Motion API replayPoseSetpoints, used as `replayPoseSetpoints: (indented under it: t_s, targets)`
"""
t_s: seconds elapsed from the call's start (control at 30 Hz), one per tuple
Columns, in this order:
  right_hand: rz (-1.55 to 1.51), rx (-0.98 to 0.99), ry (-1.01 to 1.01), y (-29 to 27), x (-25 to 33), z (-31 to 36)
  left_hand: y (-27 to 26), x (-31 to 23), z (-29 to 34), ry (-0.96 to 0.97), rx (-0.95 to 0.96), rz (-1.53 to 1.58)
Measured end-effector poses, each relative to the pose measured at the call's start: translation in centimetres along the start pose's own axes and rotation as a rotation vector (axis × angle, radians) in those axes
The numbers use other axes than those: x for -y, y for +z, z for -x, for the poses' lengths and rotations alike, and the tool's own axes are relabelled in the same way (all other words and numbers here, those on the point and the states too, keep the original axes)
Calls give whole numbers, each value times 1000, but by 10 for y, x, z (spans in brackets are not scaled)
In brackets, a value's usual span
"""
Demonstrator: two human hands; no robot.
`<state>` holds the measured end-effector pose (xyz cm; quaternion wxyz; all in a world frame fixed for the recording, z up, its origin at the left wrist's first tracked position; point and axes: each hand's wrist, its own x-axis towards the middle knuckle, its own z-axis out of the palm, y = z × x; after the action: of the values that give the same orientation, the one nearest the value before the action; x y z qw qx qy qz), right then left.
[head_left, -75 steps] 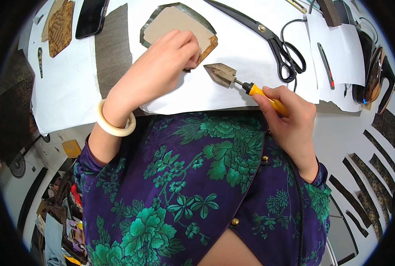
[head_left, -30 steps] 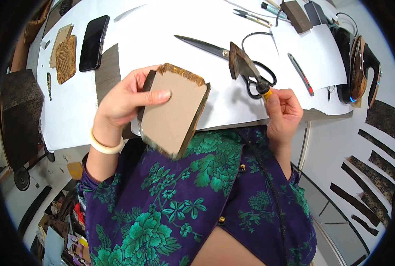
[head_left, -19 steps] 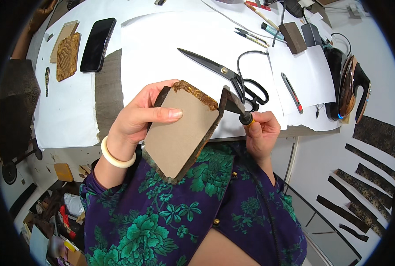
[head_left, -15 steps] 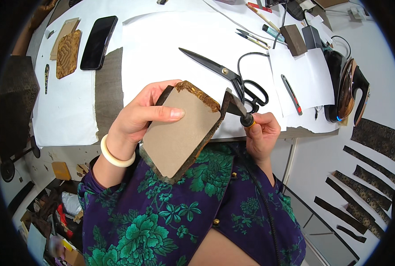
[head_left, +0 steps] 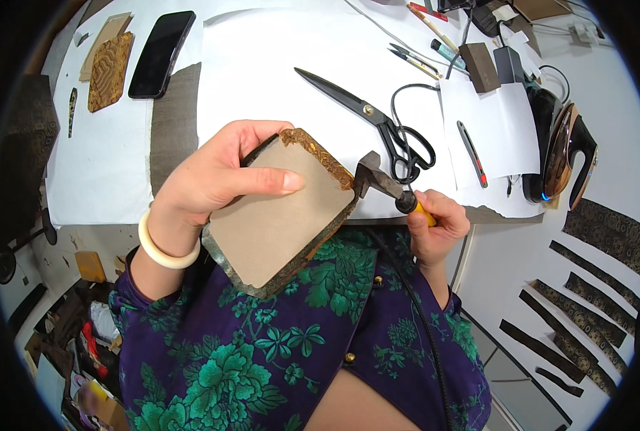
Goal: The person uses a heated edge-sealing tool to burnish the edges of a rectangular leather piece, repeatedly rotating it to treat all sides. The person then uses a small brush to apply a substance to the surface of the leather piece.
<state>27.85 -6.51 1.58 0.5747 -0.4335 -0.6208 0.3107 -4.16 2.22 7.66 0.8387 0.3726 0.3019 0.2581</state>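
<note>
My left hand [head_left: 219, 172] grips a beige board [head_left: 280, 215] with rounded corners, thumb flat on its face, fingers behind. Brown and gold patterned fabric [head_left: 320, 154] is folded over the board's upper right edge; dark fabric edging shows along the lower sides. In my right hand [head_left: 442, 226] is a small hand iron [head_left: 381, 179] with a flat dark metal head and a yellow handle. Its head is at the board's right corner; whether it presses on the fabric I cannot tell. Just beyond lie large black scissors [head_left: 369, 111] on white paper.
A phone [head_left: 162, 54] and a patterned fabric-covered panel [head_left: 110, 72] lie at the far left. Rightward are a utility knife [head_left: 472, 153], a brown block [head_left: 479, 67] and a clothes iron [head_left: 568, 151]. Several dark fabric strips [head_left: 543, 348] lie at the right. A black cord [head_left: 424, 316] crosses my lap.
The board has shifted slightly left in my left hand. My right hand has moved a little right and down, and the iron's head has turned at the board's corner.
</note>
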Motion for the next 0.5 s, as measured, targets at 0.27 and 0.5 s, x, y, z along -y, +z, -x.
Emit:
replayPoseSetpoints:
  t_s: [0.27, 0.5]
  targets:
    - [172, 214, -96, -20, 15, -27, -5, -17, 8, 48, -21, -260]
    - [308, 345, -226, -22, 34, -54, -6, -27, 17, 84, -28, -307]
